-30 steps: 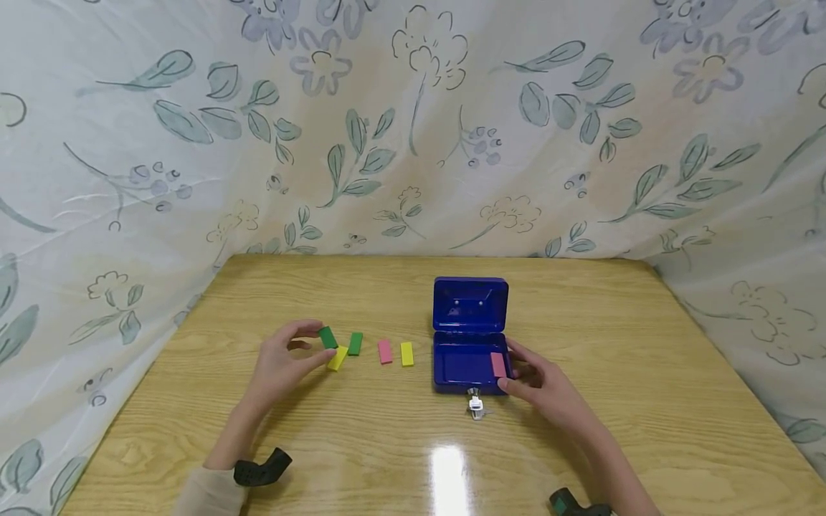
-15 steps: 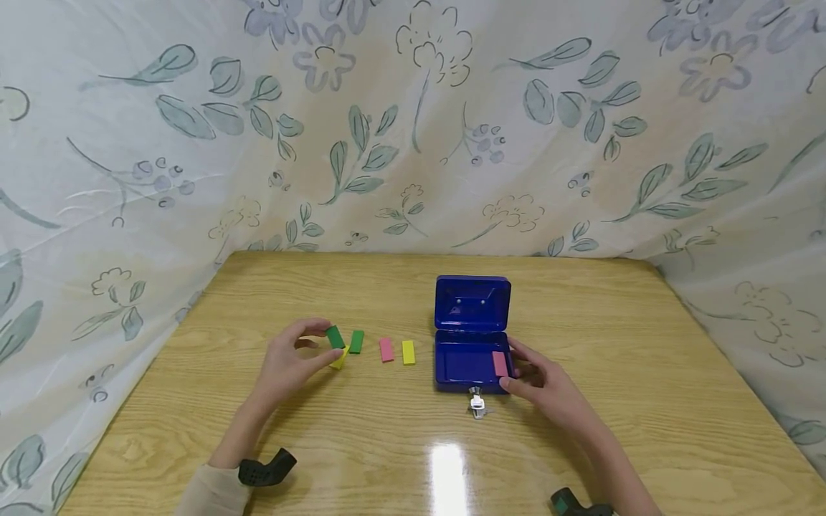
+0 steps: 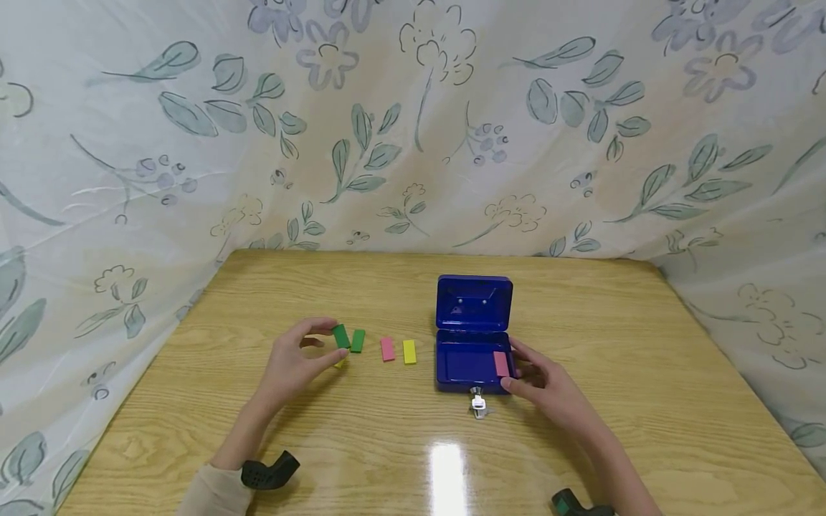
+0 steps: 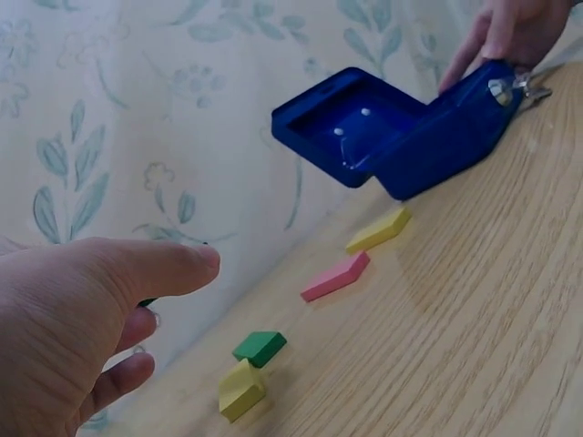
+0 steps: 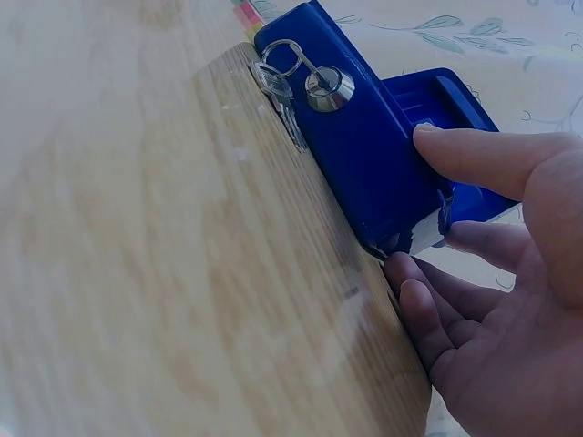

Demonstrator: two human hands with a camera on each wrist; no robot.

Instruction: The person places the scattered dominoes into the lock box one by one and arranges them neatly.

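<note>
Right hand [image 3: 547, 390] gripped open blue metal box [image 3: 466, 365] by the side facing the tabletop's [image 3: 581, 308] right edge. Slightly beyond, nearer the left edge, left hand [image 3: 293, 364] pinched green rectangular block [image 3: 341, 336] by its ends; likely light, stiff, smooth, ends the best hold.

A pale, floral-printed fabric sheet [image 3: 361, 215] fills the upper frame and both sides, patterned with grey-green leaves and lavender-grey flowers, lightly creased at the left. Below it spreads a light-brown, wood-grained surface [image 3: 581, 308], its far edge running across mid-frame. A bright white reflection [image 3: 447, 476] gleams at lower centre.
</note>
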